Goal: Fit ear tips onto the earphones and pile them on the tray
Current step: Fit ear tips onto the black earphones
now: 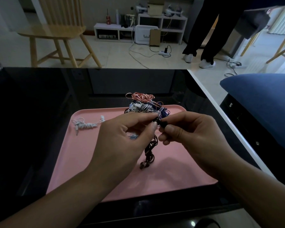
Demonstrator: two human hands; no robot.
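Both hands are pinching a dark earphone (160, 122) above the pink tray (82, 155): the left hand (127, 139) is gripping one end between thumb and fingertips, the right hand (187, 130) is squeezing the other. Its twisted cord (150, 150) is hanging down to the tray. A tangled earphone pile (142, 106) is sitting at the tray's far edge, a white coiled set (86, 124) lying far left

A pink tray (174, 175) on a black table (31, 120) holds white earphones (86, 124) and a black-and-white striped bundle (144, 108).
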